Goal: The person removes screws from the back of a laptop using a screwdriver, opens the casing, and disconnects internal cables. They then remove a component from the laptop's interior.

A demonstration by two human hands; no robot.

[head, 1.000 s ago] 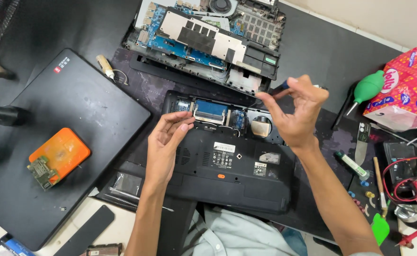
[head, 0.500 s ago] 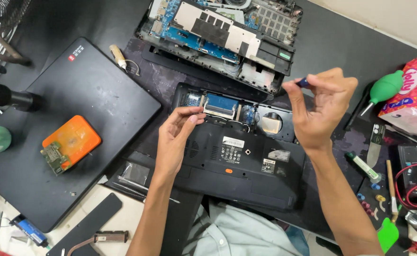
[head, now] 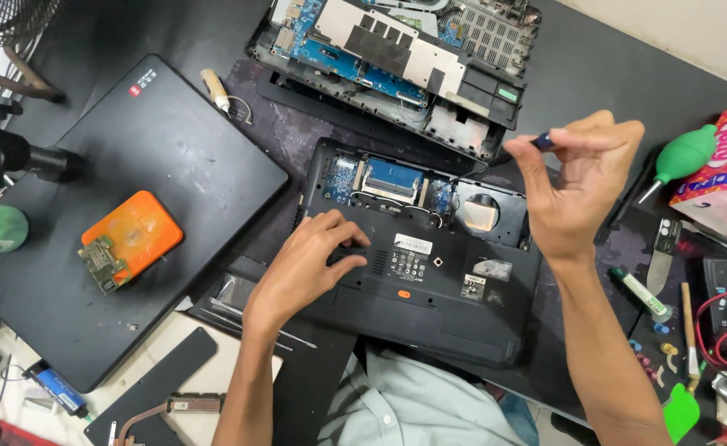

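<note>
The open black laptop (head: 417, 272) in the middle of the tabletop (head: 594, 66) is pressed flat by the left hand (head: 310, 264), while a small screwdriver (head: 512, 149) is pinched in the right hand (head: 582, 186), so careful aiming at a screw seems needed.

Single head view, looking steeply down, close over black workbench (head: 619, 74); no second view.
</note>
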